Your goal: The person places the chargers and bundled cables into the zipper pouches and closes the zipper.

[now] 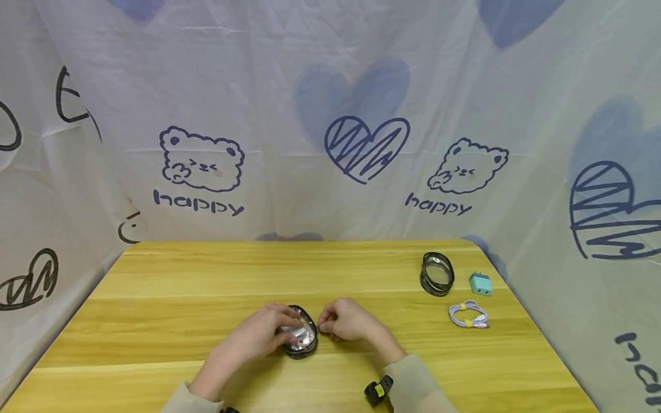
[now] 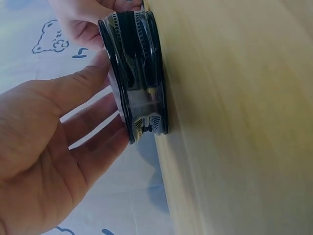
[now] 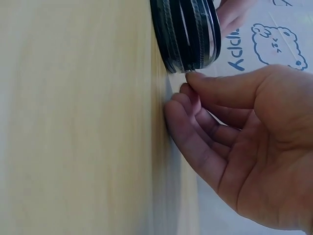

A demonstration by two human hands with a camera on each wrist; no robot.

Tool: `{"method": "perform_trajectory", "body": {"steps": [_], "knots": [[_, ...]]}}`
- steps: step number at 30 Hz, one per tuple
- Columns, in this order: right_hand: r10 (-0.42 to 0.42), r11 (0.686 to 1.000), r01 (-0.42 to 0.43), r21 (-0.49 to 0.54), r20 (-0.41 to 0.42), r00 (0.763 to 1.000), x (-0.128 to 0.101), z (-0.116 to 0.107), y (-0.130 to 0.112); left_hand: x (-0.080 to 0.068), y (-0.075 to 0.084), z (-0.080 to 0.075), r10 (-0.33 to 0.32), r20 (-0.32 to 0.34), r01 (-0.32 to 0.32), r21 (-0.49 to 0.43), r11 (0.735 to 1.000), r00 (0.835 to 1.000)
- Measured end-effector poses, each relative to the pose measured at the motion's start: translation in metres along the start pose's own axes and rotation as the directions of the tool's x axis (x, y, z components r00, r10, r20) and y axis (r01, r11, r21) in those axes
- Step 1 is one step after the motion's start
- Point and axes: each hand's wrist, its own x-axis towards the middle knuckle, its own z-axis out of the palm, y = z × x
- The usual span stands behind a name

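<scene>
Clear plastic edged in black makes up the round pouch (image 2: 129,63), which sits flat on the wooden table (image 1: 181,327) between the two hands, with pale contents (image 1: 298,332) showing through its top. Fingers spread, the left hand (image 1: 265,327) rests thumb and fingertips on that top, presumably to steady it. Meanwhile the right hand (image 1: 348,320) pinches thumb and forefinger together at the pouch's edge, seemingly on the zip pull, mostly hidden by the fingertips. Well apart on the right lie another pouch (image 1: 436,292), a blue charger (image 1: 481,284) and a cable (image 1: 457,322), its yellow ties likely keeping the coil tidy.
</scene>
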Motion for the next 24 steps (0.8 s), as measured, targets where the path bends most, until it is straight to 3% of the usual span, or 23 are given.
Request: {"method": "perform_trajectory", "body": {"steps": [8, 18, 24], "knots": [[-0.030, 1.000, 0.029, -0.009, -0.072, 0.997, 0.0020, 0.0062, -0.0022, 0.0002, -0.0019, 0.0018, 0.014, -0.058, -0.012, 0.034, 0.999, 0.998], [-0.041, 0.999, 0.040, -0.019, -0.066, 0.997, 0.0033, 0.0072, 0.0002, 0.0005, -0.0017, 0.0063, 0.083, -0.047, -0.078, 0.104, 0.991, 0.995], [-0.059, 0.997, 0.056, -0.048, -0.065, 0.996, 0.0039, 0.0066, 0.0017, 0.0004, -0.0022, 0.0074, 0.062, -0.043, -0.058, 0.086, 0.995, 0.997]]}}
